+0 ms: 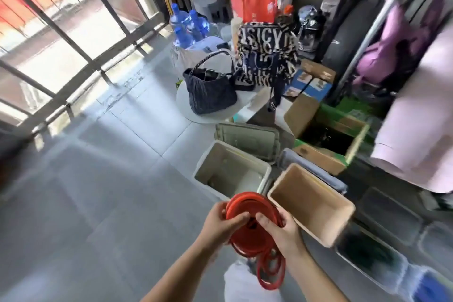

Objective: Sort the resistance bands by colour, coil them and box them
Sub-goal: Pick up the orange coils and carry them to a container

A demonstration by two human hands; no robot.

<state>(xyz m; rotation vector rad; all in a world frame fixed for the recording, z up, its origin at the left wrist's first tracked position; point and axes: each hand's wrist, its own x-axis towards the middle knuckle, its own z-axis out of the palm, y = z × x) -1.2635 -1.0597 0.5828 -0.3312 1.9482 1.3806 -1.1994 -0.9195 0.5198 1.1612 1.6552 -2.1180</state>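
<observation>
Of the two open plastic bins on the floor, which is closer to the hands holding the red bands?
The beige open bin on the right; its near rim sits beside the right hand, while the white bin lies farther off.

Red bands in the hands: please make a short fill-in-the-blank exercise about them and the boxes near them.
1. The coiled bands held by the left hand and the right hand are ____ in colour.
2. The beige box nearest the right hand has ____ inside it.
3. The lid of the white box is ____.
4. Loose loops of the bands hang ____ the hands.

Missing words: red; nothing; open; below
</observation>
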